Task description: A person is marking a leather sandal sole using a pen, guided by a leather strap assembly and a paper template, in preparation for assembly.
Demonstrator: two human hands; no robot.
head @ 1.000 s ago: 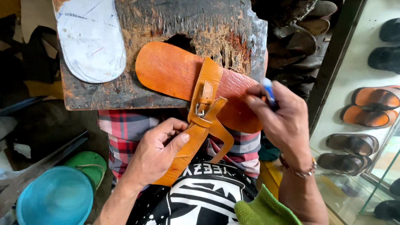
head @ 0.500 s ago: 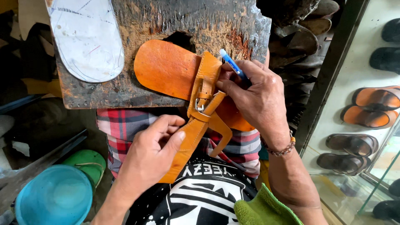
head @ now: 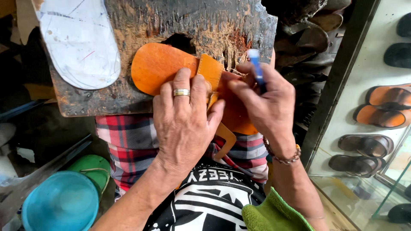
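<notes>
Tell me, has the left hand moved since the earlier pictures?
Yes. The left hand has gone up from the strap's lower end, near the lap, onto the orange sole, closer to the worn wooden board.

Both hands on orange sandal

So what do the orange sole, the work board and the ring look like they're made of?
Sole: probably leather, smooth matte tan face with cut edges. Board: old wood, rough, scarred and darkly stained, edge chipped. Ring on the left hand: metal, polished and shiny; gold or steel, can't tell.
</notes>
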